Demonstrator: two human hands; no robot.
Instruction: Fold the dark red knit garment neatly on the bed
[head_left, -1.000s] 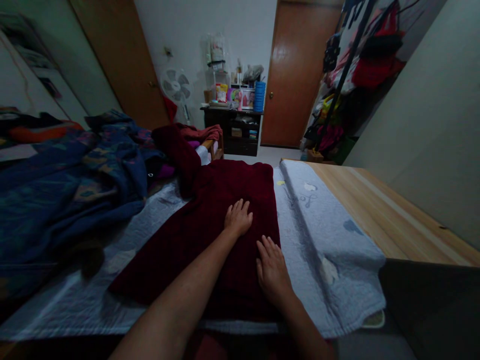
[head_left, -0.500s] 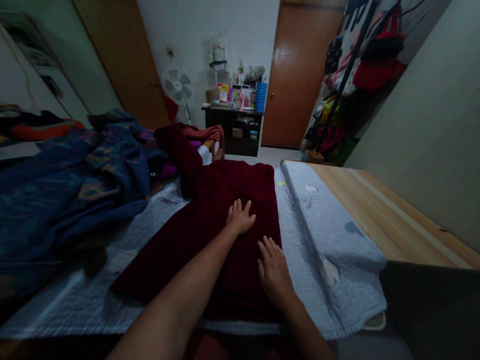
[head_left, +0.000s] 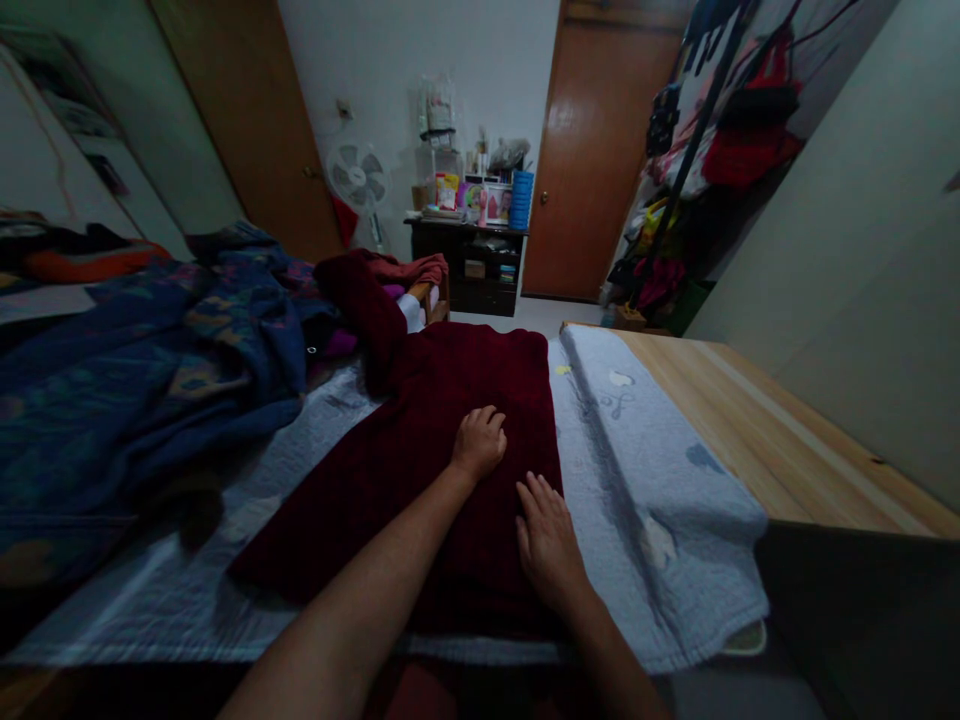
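A dark red cloth [head_left: 450, 370] lies spread over the middle of a bed with a pale blue quilted sheet [head_left: 622, 430]. My left hand [head_left: 480, 440] is over the middle of the cloth, its fingers slightly bent and a little apart, holding nothing. Nearer to me and to the right, my right hand [head_left: 547, 535] lies flat by the cloth's right edge with its fingers stretched out. One part of the red cloth reaches up and left in a thick bunched fold.
A heap of blue patterned fabric [head_left: 217, 350] covers the left of the bed. Bare wooden board [head_left: 735, 410] shows at the right. Farther back are a white fan [head_left: 360, 178], a black shelf [head_left: 487, 270] and a brown door [head_left: 604, 160].
My left hand's fingers, spread before, have bent and drawn closer together. The right hand rests in the same place, and the cloth looks the same.
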